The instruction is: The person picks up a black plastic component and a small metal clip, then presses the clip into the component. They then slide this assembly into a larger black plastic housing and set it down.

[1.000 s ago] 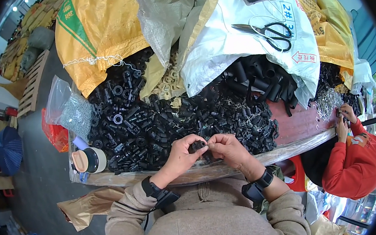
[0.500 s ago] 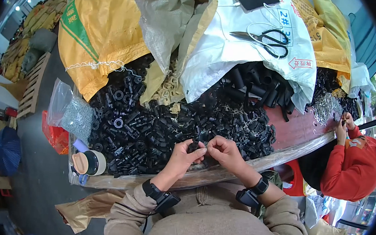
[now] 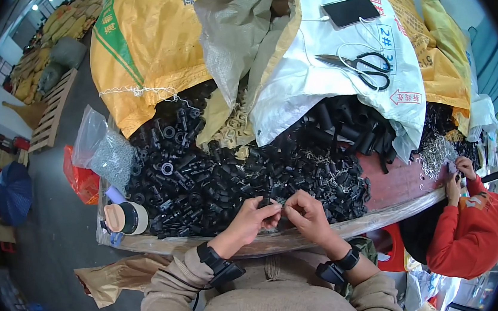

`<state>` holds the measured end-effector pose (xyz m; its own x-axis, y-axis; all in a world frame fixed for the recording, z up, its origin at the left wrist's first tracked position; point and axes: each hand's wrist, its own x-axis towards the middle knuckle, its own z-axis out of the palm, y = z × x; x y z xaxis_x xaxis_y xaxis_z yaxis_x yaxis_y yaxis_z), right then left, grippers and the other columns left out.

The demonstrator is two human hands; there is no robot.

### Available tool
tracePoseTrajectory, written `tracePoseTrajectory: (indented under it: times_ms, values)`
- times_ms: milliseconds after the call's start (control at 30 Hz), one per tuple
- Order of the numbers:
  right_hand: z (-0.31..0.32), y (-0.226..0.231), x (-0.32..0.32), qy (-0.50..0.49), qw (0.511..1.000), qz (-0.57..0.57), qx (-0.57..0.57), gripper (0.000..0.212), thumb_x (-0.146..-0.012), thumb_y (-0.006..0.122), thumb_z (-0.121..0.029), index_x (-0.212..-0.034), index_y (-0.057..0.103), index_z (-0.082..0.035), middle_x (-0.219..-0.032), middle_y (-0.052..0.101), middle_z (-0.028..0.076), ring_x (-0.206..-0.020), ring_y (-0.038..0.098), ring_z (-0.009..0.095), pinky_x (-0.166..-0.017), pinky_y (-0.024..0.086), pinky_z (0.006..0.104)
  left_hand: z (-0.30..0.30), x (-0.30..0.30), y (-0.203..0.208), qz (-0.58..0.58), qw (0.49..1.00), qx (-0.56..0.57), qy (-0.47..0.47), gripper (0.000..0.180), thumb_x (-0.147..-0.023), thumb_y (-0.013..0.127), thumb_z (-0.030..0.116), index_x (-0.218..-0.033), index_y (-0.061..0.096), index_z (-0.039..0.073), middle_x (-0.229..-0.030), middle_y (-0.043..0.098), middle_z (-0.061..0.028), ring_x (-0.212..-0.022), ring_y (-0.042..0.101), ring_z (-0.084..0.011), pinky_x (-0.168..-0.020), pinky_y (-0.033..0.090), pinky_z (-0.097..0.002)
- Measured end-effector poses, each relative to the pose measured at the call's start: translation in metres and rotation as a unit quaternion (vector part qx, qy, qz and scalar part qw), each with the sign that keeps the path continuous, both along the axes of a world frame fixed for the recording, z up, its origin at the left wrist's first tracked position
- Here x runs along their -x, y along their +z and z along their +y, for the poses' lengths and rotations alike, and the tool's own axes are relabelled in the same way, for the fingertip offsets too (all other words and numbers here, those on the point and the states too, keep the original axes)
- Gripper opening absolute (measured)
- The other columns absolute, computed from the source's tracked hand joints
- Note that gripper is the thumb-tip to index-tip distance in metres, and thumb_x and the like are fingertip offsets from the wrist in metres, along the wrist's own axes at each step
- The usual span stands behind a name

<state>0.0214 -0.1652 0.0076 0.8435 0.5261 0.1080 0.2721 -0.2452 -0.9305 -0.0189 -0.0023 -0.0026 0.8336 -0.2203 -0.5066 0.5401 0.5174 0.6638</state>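
Observation:
Over the near edge of the heap my left hand [image 3: 255,219] is closed, with a small black plastic part [image 3: 268,194] sticking up from its fingers. My right hand [image 3: 308,216] is pinched just beside it, fingertips almost touching the left ones. Whatever sits in that pinch is too small to make out. Beyond both hands spreads a pile of small black plastic parts [image 3: 312,182], with thin metal bits mixed in. Larger black ringed fittings [image 3: 169,175] lie to the left.
A white sack [image 3: 327,85] bears scissors [image 3: 359,68] and a phone [image 3: 351,12]. Black tubes [image 3: 348,126] spill below it. At left stand a lidded cup [image 3: 134,219] and a clear bag of small metal pieces [image 3: 114,157]. A co-worker in a red sleeve [image 3: 454,235] works at right.
The whole view has shifted slightly, so the scene sits lower and to the right. My hands remain close together, fingertips meeting, with the black part still in the left.

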Motion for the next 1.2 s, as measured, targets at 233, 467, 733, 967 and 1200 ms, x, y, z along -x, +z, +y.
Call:
tracePoseTrajectory:
  times_ms: [233,467,733,967,1200]
  values:
    - [-0.001,-0.003,0.002,-0.001,0.999,0.0,-0.034,0.005,-0.074,0.057,-0.004,-0.073,0.052,-0.001,-0.068,0.048,0.004,-0.057,0.046,0.01,-0.048,0.035,0.021,0.006,0.002,0.008,0.003,0.983,0.182,0.024,0.024,-0.081,0.05,0.014,-0.102,0.051,0.002,-0.082,0.055,-0.0028,-0.065,0.049,-0.011,-0.056,0.04,-0.022]
    - [-0.002,0.004,0.007,0.019,0.981,-0.191,-0.012,0.008,-0.069,0.059,-0.002,-0.075,0.054,-0.003,-0.068,0.048,0.006,-0.055,0.048,0.017,-0.047,0.038,0.0244,0.001,0.008,0.006,0.0,0.993,0.115,-0.031,0.031,-0.086,0.047,0.018,-0.112,0.046,0.002,-0.092,0.055,-0.0032,-0.073,0.051,-0.0109,-0.061,0.041,-0.0232]
    - [-0.002,0.011,0.0,0.092,0.925,-0.354,0.106,0.015,-0.06,0.06,-0.006,-0.073,0.052,-0.005,-0.066,0.044,0.005,-0.055,0.048,0.018,-0.049,0.038,0.0284,0.004,0.012,0.001,-0.027,0.997,0.048,-0.049,0.032,-0.088,0.045,0.02,-0.113,0.047,0.001,-0.095,0.055,-0.0034,-0.078,0.052,-0.0099,-0.066,0.043,-0.0236]
    - [0.0,0.016,0.0,0.135,0.893,-0.402,0.152,0.014,-0.058,0.056,-0.012,-0.067,0.048,-0.006,-0.063,0.04,0.003,-0.056,0.048,0.016,-0.05,0.037,0.0279,0.006,0.015,-0.002,-0.046,0.996,0.031,-0.066,0.035,-0.088,0.044,0.02,-0.117,0.044,0.001,-0.097,0.055,-0.0027,-0.083,0.053,-0.0093,-0.068,0.044,-0.0224]
    - [-0.003,0.021,0.004,0.141,0.913,-0.354,0.145,0.014,-0.059,0.059,-0.012,-0.062,0.046,-0.006,-0.062,0.041,0.005,-0.053,0.048,0.018,-0.047,0.038,0.029,-0.001,0.018,0.004,-0.029,0.995,0.055,-0.078,0.036,-0.088,0.044,0.018,-0.118,0.042,-0.001,-0.1,0.053,-0.004,-0.085,0.052,-0.0096,-0.074,0.045,-0.023]
